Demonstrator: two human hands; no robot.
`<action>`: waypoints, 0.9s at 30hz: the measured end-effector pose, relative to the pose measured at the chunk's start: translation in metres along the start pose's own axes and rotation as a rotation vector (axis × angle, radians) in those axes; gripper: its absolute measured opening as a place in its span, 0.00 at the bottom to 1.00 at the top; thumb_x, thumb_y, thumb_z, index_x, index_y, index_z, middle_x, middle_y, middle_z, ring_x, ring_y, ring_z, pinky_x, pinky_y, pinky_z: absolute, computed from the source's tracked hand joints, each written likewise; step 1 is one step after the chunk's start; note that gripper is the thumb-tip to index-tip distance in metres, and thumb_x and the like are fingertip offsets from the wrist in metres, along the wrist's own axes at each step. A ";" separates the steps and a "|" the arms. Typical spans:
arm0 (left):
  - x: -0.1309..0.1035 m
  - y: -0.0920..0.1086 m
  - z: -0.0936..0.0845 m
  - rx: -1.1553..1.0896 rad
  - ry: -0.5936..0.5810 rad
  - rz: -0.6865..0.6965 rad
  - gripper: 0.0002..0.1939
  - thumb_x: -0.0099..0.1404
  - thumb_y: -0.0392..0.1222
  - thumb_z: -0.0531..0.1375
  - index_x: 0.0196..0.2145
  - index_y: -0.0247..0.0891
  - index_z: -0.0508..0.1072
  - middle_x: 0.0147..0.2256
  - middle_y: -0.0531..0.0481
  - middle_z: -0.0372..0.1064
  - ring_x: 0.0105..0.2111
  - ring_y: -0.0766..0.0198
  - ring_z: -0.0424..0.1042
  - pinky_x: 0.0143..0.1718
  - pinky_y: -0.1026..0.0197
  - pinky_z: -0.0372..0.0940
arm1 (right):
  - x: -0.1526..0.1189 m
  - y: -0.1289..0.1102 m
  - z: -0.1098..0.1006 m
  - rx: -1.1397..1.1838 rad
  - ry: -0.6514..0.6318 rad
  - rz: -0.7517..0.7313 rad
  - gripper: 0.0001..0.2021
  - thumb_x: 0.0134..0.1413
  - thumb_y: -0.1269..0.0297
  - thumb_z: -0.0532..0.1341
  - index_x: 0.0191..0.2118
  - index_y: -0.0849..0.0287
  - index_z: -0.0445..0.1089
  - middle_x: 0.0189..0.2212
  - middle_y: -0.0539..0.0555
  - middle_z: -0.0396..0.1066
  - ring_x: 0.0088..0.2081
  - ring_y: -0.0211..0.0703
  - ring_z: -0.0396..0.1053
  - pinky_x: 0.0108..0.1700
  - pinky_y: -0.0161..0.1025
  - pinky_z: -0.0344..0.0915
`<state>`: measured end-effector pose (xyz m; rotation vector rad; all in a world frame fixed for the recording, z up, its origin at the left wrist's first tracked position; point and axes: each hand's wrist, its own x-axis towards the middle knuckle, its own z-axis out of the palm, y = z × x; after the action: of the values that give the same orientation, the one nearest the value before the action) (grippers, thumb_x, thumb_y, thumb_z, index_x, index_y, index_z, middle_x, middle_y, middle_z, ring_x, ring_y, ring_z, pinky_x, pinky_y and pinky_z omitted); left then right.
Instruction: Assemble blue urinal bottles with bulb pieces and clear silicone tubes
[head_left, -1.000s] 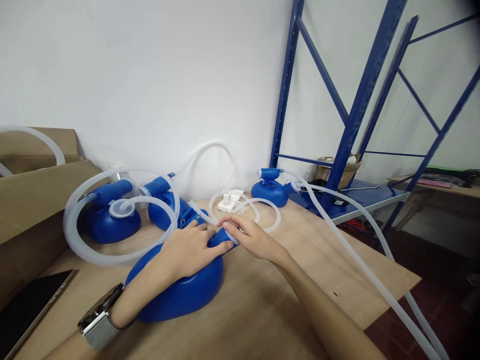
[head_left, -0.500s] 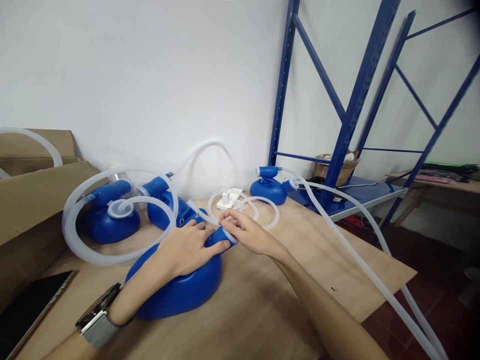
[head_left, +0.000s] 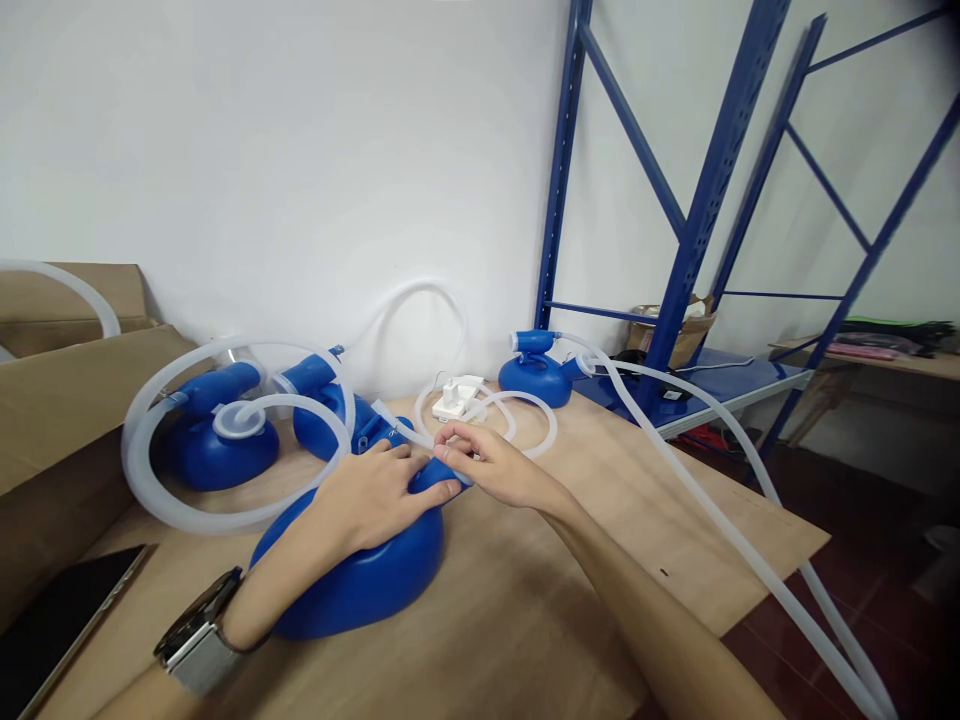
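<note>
Blue container [head_left: 360,590] rests on the wooden table [head_left: 540,610], close to the wearer, under the left hand [head_left: 379,490]: palm over its top, fingers slightly spread, thumb along the neck [head_left: 429,474], holding it. Right hand [head_left: 487,462] half curled at the pale rim [head_left: 463,478] of the neck; whether it pinches anything, cannot tell. Beyond: white plug [head_left: 451,398] among translucent hose loops [head_left: 551,425]. Cardboard box [head_left: 82,390] at left, blue rack [head_left: 694,230] at right.
</note>
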<state>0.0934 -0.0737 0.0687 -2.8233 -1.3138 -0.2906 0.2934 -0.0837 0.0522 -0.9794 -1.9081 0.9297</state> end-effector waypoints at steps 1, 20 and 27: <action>0.000 0.000 0.000 -0.006 0.002 -0.001 0.38 0.70 0.72 0.41 0.50 0.43 0.78 0.48 0.43 0.77 0.51 0.44 0.71 0.47 0.49 0.64 | 0.001 0.001 0.001 -0.004 0.005 -0.003 0.14 0.66 0.51 0.58 0.42 0.57 0.68 0.30 0.48 0.68 0.32 0.38 0.63 0.34 0.35 0.59; 0.001 -0.002 -0.002 -0.017 -0.039 0.005 0.34 0.72 0.68 0.42 0.52 0.46 0.77 0.53 0.45 0.76 0.54 0.41 0.70 0.51 0.43 0.64 | 0.002 0.004 0.003 0.061 -0.009 -0.009 0.16 0.66 0.49 0.57 0.40 0.58 0.68 0.29 0.48 0.66 0.30 0.37 0.62 0.32 0.35 0.59; 0.001 -0.003 0.000 0.046 -0.038 -0.013 0.29 0.66 0.64 0.53 0.53 0.44 0.77 0.48 0.42 0.77 0.52 0.40 0.71 0.49 0.45 0.66 | -0.001 -0.001 0.000 0.109 -0.023 0.003 0.15 0.65 0.50 0.59 0.45 0.57 0.67 0.29 0.47 0.67 0.30 0.37 0.61 0.32 0.34 0.57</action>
<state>0.0914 -0.0706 0.0684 -2.7975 -1.3280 -0.2052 0.2935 -0.0845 0.0525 -0.9113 -1.8551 1.0394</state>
